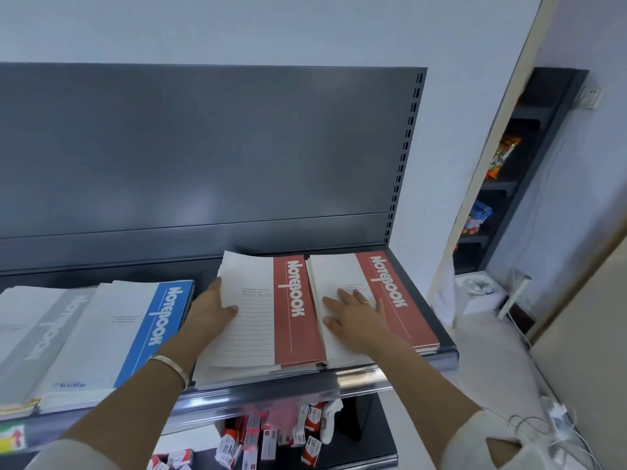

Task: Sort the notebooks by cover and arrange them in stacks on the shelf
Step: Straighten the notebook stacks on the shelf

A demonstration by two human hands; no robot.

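You are working both hands on the two red-banded piles at the right end of the shelf (288,385). Your left hand (212,308) is taking the middle red notebook stack (295,320) by its left edge: the thumb is lying on the white part of the top cover and the fingers are running down the side, their tips hidden below the edge. I am reading that grip as clenched on the upper notebooks. Its likely purpose is to square them or nudge them rightward, since the top copy is sitting slightly askew and raised at its far corner.

Your right hand (356,312) is lying flat on the right red notebook stack (400,300), fingers straight and spread, grasping nothing. It is pressing down, most likely to keep that pile from sliding while its neighbour is being adjusted, as the two stacks are touching along their long sides.

The shelf is serving as the only holder here, carrying four piles sorted by cover. From your left these are a grey notebook stack (44,334), a blue notebook stack (149,330) overlapping it, and then the two red ones. All are lying flat with their titles running front to back.

On the lower shelf (373,432) small red-and-white boxes (268,442) are lying tumbled (no part of this job). The sorting is looking nearly finished — tidying is what is remaining.
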